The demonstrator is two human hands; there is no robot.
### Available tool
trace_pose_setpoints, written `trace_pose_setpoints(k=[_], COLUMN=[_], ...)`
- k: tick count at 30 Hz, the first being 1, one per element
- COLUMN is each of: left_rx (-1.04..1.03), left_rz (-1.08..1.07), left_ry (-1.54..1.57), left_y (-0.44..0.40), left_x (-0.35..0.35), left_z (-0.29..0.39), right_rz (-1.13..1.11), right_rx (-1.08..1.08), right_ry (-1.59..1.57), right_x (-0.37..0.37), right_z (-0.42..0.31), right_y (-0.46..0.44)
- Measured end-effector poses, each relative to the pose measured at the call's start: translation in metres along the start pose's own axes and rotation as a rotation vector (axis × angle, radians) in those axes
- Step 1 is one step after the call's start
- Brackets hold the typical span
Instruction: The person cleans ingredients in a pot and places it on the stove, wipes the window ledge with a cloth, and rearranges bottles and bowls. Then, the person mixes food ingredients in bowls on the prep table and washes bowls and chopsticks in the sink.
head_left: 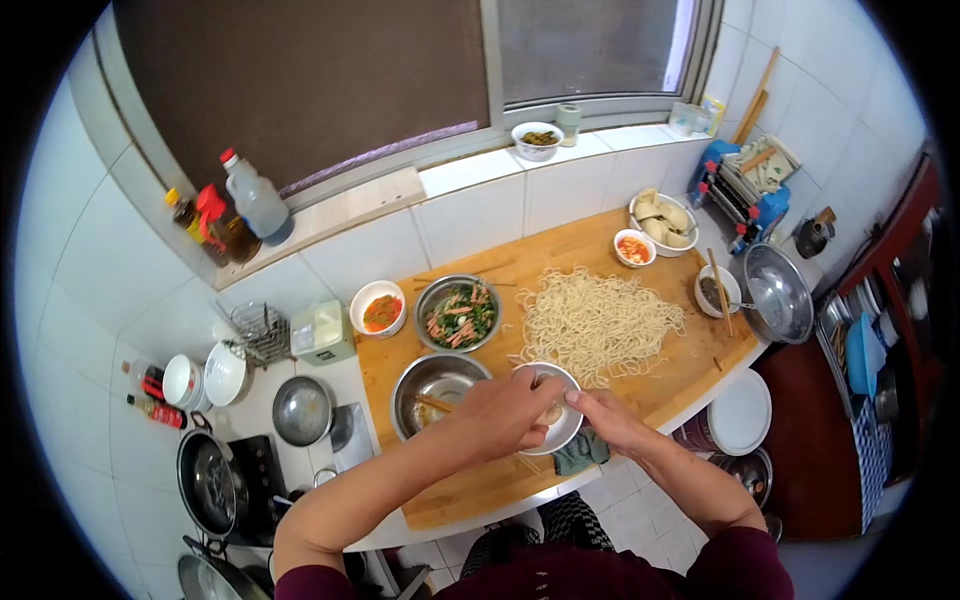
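Note:
A white bowl (568, 432) is held over the near edge of the wooden board (450, 500). My right hand (608, 418) grips its right rim, thumb on the edge. Over the bowl's left side reaches my left hand (505, 408), fingers curled down inside; what they pinch is hidden. Something pale lies by those fingertips. Partly behind my left hand stands a steel bowl (420, 375) with chopsticks (435, 403) in it. Beyond the white bowl spreads a pile of noodles (600, 325). Under its right side lies a dark green cloth (582, 453).
A steel bowl of greens and pink strips (462, 313) and a bowl of chopped red pepper (379, 308) stand left. At the back right are a bowl of pale dough pieces (662, 220) and a pasta machine (742, 190). A wok (212, 480) sits on the stove.

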State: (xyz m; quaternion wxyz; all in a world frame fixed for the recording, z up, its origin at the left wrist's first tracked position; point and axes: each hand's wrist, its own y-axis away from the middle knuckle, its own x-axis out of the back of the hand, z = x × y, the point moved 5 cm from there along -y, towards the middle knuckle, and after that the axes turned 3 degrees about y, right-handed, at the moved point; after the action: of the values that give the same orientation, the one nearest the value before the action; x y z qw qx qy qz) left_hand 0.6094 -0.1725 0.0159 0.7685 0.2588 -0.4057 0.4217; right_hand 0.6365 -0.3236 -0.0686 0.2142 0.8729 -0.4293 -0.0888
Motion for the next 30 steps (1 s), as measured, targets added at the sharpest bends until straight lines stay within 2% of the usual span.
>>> trace_pose_setpoints(k=[3,5,7,11,13,17,20,25,30], left_rx=[0.001,-0.026,-0.104,0.007,-0.057,-0.031,-0.061,-0.047,0.122], left_rz=[0.085,0.099,0.339,0.311,0.335,0.290,0.340,0.311,0.181], left_ry=[0.145,0.122,0.013,-0.174,-0.369,-0.532,-0.666,-0.797,-0.952], left_y=[-0.016,-0.040,-0.071,-0.174,-0.236,-0.351,-0.418,-0.507,-0.544], left_x=[0.018,0.031,0.056,0.090,0.097,0.114,0.122,0.129,0.128], left_z=[0.010,0.004,-0.001,-0.022,-0.039,-0.080,-0.098,-0.118,-0.142], right_rz=[0.052,0.158,0.189,0.257,0.277,0.339,0.363,0.324,0.290], right_rx=[-0.005,-0.088,-0.073,-0.052,0.038,0.039,0.039,0.087,0.072], right_ry=[-0.074,-0.107,-0.184,-0.362,-0.339,-0.273,-0.327,-0.399,-0.425], right_x=[0.026,0.057,0.086,0.158,0.203,0.277,0.324,0.376,0.398], right_z=[0.012,0.031,0.045,0.066,0.076,0.063,0.056,0.063,0.060], right_y=[0.006,0.008,0.007,-0.003,-0.012,-0.013,-0.014,-0.024,-0.028])
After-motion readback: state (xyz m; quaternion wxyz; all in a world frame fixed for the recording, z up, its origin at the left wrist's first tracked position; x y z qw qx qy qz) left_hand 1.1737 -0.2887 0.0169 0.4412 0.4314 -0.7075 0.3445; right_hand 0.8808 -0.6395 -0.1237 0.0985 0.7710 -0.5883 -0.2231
